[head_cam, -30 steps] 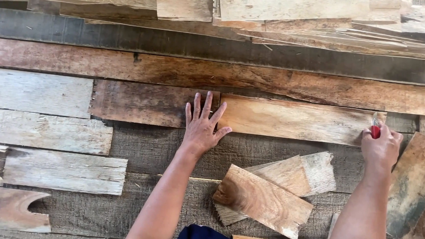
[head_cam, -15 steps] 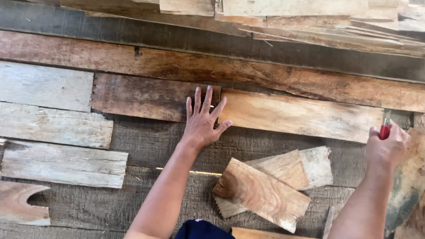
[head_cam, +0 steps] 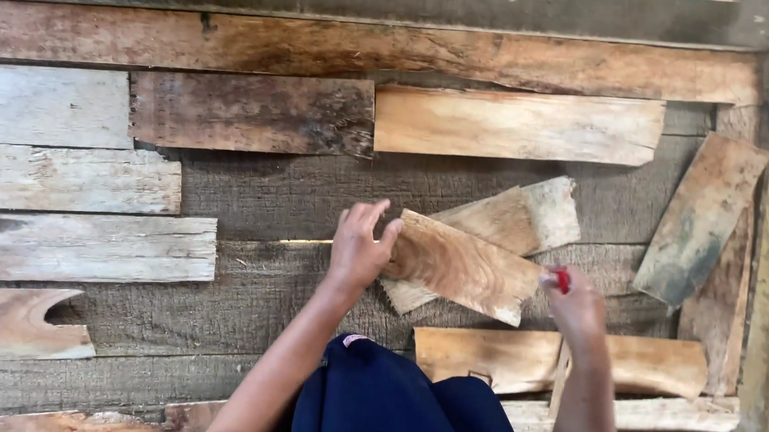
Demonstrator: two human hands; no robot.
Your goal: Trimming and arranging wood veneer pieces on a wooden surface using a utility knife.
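Left hand point(head_cam: 358, 245) lies with its fingers spread a little on the left end of a light brown wooden piece point(head_cam: 461, 267), the fingertips curling over its far left edge, so it holds this piece more than it pinches it. Right hand point(head_cam: 575, 303) is closed into a loose fist around a small red object point(head_cam: 563, 280), and it is just beside the right near corner of the same piece; what the red object is, I cannot tell, because only a small part shows between the fingers. The wooden piece lies tilted, in the middle of the scene, and it rests on top of a second, paler piece point(head_cam: 527, 218), which comes out behind it to the far right. Both lie on a dark grey weathered board surface point(head_cam: 270, 191). Near to the person, under the right forearm, there is an orange-brown plank point(head_cam: 500, 357). Far from the hands, a dark brown plank point(head_cam: 248, 112) and a light plank point(head_cam: 515, 124) lie end to end, touching each other. At the left side there are pale grey boards point(head_cam: 66, 179) in a stack of rows, and at the right side a greenish tilted board point(head_cam: 700, 217) leans, well apart from the hands.
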